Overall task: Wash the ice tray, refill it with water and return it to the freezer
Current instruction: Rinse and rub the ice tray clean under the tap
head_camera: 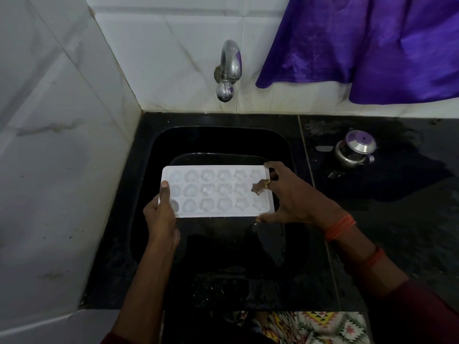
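- Head view: a white plastic ice tray (216,192) with heart- and star-shaped cells is held about level over the black stone sink (161,155), in front of and below the chrome wall tap (229,68).
- The left hand (160,214) grips the tray's left end. Its thumb lies flat on the top rim, and the rest of its fingers are hidden below.
- The right hand (295,197) spans the right end with its fingers spread wide. One fingertip is at the far corner, the thumb is at the near corner, and a ringed finger is laid across a star cell.
- No stream shows at the tap, so the step in hand seems to be washing or rinsing.
- To do it well, keep both ends supported so the thin tray does not twist. Bring it under the spout, tilt it so water runs through every row, then tip it to drain into the basin.
- The cells look pale and glassy. I cannot tell whether they hold water, ice or nothing.
- The sink basin is dark, and nothing can be made out in it beneath the tray.
- A small steel pot with a lid (355,150) stands on the wet black table (409,232) to the right, well apart from the tray. Its contents are hidden.
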Tool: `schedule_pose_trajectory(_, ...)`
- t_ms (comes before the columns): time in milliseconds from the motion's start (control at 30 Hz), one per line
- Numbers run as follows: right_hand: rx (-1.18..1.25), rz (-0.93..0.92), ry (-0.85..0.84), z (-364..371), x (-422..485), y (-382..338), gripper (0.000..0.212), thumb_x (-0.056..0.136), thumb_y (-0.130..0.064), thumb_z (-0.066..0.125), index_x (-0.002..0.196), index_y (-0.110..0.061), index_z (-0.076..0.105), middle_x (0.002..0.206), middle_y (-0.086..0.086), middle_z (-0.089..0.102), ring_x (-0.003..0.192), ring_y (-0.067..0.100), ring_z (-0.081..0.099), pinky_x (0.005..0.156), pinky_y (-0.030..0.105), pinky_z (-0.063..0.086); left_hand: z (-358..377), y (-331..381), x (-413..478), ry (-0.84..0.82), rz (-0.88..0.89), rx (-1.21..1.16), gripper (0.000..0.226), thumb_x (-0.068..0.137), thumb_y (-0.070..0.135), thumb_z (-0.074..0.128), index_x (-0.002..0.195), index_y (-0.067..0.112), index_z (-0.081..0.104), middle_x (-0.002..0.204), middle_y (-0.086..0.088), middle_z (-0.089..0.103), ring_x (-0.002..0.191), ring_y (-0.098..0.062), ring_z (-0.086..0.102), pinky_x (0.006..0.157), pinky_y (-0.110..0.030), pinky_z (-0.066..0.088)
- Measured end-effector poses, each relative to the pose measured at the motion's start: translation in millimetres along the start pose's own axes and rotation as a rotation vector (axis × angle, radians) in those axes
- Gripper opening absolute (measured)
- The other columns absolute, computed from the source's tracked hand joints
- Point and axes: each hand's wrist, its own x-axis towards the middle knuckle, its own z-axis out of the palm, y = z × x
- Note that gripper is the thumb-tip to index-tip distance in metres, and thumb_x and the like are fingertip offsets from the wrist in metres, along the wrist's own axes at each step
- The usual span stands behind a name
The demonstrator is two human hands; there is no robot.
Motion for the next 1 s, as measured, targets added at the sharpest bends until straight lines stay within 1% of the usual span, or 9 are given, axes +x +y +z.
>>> schedule_pose_trajectory(67, -0.001, 0.002, -0.005, 0.1, 0.0, 0.2, 0.077, 0.064, -0.061, 0.081, 0.131, -0.032, 0.058, 0.153, 0.001, 0.017, 0.140, 0.024, 0.030, 0.111, 0.046, 0.042, -0.1, -0.5, -0.1, -0.004, 0.000, 0.001, 0.029, 0.095, 0.041, 0.065, 0.088, 0.013, 0.069, 0.073, 0.006, 0.076, 0.066, -0.011, 0.073, 0.052, -0.027, 0.057)
schedule_pose_trajectory(267, 0.004, 0.005, -0.011, -0.6, -0.5, -1.6, 0.077, 0.060, -0.067, 0.079, 0.127, -0.038, 0.056, 0.152, -0.001, 0.016, 0.139, 0.022, 0.032, 0.111, 0.042, 0.042, -0.8, -0.4, 0.0, 0.002, 0.002, 0.007, 0.029, 0.095, 0.041, 0.065, 0.085, 0.014, 0.069, 0.074, 0.005, 0.076, 0.067, -0.012, 0.073, 0.055, -0.028, 0.058)
schedule_pose_trajectory(367, 0.001, 0.014, -0.018, 0.0, -1.3, -1.2, 0.081, 0.061, -0.066, 0.080, 0.132, -0.034, 0.057, 0.153, -0.002, 0.016, 0.139, 0.022, 0.031, 0.112, 0.042, 0.041, -1.9, -0.9, -0.6, -0.004, -0.007, 0.006, 0.028, 0.095, 0.041, 0.066, 0.087, 0.014, 0.070, 0.078, 0.004, 0.076, 0.070, -0.014, 0.074, 0.057, -0.030, 0.059)
schedule_pose_trajectory(467, -0.010, 0.023, -0.020, 0.0, -2.4, -1.4, 0.088, 0.060, -0.067, 0.080, 0.135, -0.026, 0.058, 0.152, -0.002, 0.016, 0.139, 0.020, 0.031, 0.112, 0.041, 0.041, -2.2, -0.9, -1.0, -0.006, -0.009, 0.008, 0.028, 0.094, 0.041, 0.066, 0.087, 0.014, 0.069, 0.078, 0.003, 0.076, 0.070, -0.014, 0.074, 0.055, -0.029, 0.058)
schedule_pose_trajectory(533, -0.024, 0.027, -0.022, -0.5, -3.1, -2.4, 0.091, 0.060, -0.068, 0.079, 0.137, -0.023, 0.057, 0.152, -0.003, 0.015, 0.139, 0.020, 0.031, 0.111, 0.041, 0.042, -2.1, -0.4, -1.3, 0.000, -0.006, 0.011, 0.029, 0.094, 0.041, 0.067, 0.086, 0.014, 0.069, 0.078, 0.003, 0.075, 0.069, -0.014, 0.074, 0.055, -0.029, 0.058)
schedule_pose_trajectory(633, -0.028, 0.024, -0.011, -2.2, -5.4, -4.4, 0.089, 0.060, -0.069, 0.079, 0.135, -0.027, 0.056, 0.154, -0.001, 0.017, 0.138, 0.020, 0.035, 0.110, 0.040, 0.043, -1.8, 0.5, -2.4, -0.001, -0.002, 0.014, 0.029, 0.094, 0.041, 0.066, 0.089, 0.013, 0.070, 0.079, 0.003, 0.076, 0.069, -0.014, 0.074, 0.056, -0.029, 0.058)
schedule_pose_trajectory(733, -0.063, 0.034, -0.007, -3.8, -7.2, -6.2, 0.090, 0.060, -0.071, 0.078, 0.135, -0.027, 0.055, 0.156, 0.000, 0.019, 0.138, 0.021, 0.038, 0.109, 0.038, 0.043, -1.6, 0.7, -3.5, -0.004, 0.002, 0.008, 0.028, 0.095, 0.040, 0.065, 0.089, 0.013, 0.070, 0.074, 0.005, 0.076, 0.066, -0.012, 0.074, 0.053, -0.027, 0.057)
schedule_pose_trajectory(900, -0.057, 0.043, -0.031, -4.1, -8.4, -7.4, 0.089, 0.062, -0.069, 0.077, 0.138, -0.027, 0.054, 0.155, 0.000, 0.016, 0.140, 0.021, 0.034, 0.112, 0.040, 0.041, -1.9, -0.1, -3.7, -0.007, -0.005, 0.016, 0.028, 0.095, 0.041, 0.065, 0.088, 0.014, 0.069, 0.074, 0.006, 0.076, 0.068, -0.013, 0.074, 0.054, -0.028, 0.058)
schedule_pose_trajectory(1000, -0.058, 0.052, -0.038, -4.2, -8.7, -9.7, 0.084, 0.064, -0.066, 0.078, 0.137, -0.031, 0.055, 0.158, 0.002, 0.015, 0.142, 0.023, 0.033, 0.113, 0.044, 0.041, -2.2, -0.7, -2.9, -0.005, -0.005, 0.017, 0.028, 0.095, 0.042, 0.066, 0.088, 0.015, 0.069, 0.074, 0.007, 0.076, 0.068, -0.013, 0.074, 0.055, -0.029, 0.058)
